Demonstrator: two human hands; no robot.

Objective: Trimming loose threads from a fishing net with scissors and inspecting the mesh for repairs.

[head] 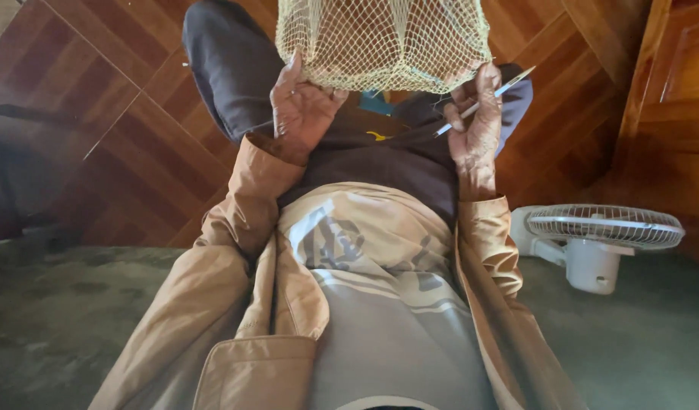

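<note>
— Wooden parquet floor in reddish-brown fills the background of our head view, with a white fan standing at the right beside the green seat cover we sit on.

— And the work in hand?

— We hold a pale yellow mesh net above our lap, hanging from beyond the top edge of the picture. Our left hand is closed on the net's lower rim, fingers curled into the mesh. Our right hand pinches the rim at the other side and also grips a slim, flat netting needle, angled up toward the right.

— How far along are we?

— We judge the net well advanced: many finished rows of mesh hang in a full, rounded body. What remains seems to lie along the bottom edge, where both hands meet it. Whether the needle carries twine we cannot tell; a thin bluish strand shows near the rim, nothing more.

— Anything else?

— Our tan jacket lies open over a grey shirt.
</note>
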